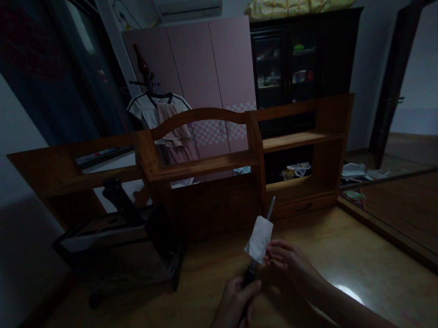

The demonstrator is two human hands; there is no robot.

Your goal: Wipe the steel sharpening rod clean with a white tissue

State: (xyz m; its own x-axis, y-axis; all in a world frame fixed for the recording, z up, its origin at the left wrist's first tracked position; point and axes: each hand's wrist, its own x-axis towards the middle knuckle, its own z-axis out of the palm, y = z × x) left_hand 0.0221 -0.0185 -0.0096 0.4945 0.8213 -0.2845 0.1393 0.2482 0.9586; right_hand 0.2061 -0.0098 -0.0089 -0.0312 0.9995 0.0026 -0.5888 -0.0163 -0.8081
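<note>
My left hand [238,300] is wrapped round the black handle [249,276] of a knife, which points up and away from me. A white tissue [260,238] is folded over the middle of the narrow blade. The blade's tip [271,207] sticks out beyond the paper. My right hand [288,261] has its fingers bent together at the lower right edge of the tissue, pinching it against the blade. Left of both hands stands a dark knife holder [112,257] with see-through sides, and a black handle [119,200] rises from its top.
Beneath the hands lies a wooden tabletop [145,327] with a bright light reflection at right. A wooden shelf unit [206,166] runs along its back. Farther off are a pink wardrobe [194,67], a black cabinet [310,59], hanging clothes [169,116] and a door [395,61].
</note>
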